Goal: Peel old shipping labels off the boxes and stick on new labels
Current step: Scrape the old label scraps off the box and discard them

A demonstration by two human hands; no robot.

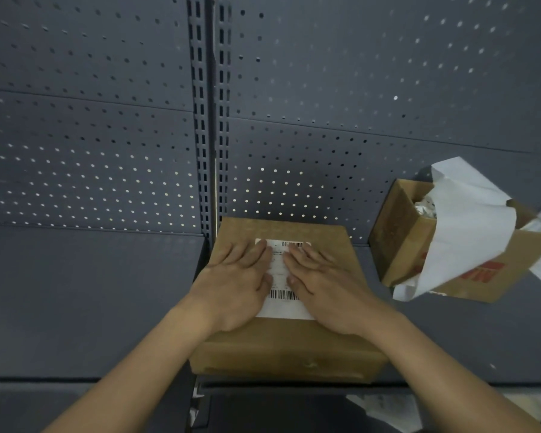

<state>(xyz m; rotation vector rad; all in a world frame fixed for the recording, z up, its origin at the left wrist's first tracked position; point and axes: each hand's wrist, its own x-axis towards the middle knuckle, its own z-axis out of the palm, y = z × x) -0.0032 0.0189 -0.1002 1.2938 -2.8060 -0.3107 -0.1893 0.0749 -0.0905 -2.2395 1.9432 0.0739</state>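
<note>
A closed brown cardboard box point(297, 345) sits on the grey shelf in front of me. A white shipping label point(280, 303) with barcodes lies on its top face. My left hand point(238, 282) lies flat on the label's left side, fingers straight and pointing away from me. My right hand point(322, 285) lies flat on the label's right side in the same way. Both palms press down on the label, and the hands hide most of its middle.
An open cardboard box point(400, 242) with red print stands to the right, white backing paper point(469, 226) spilling out of it. A perforated grey back panel point(107, 135) rises behind. The shelf's front edge point(75, 381) runs below the box.
</note>
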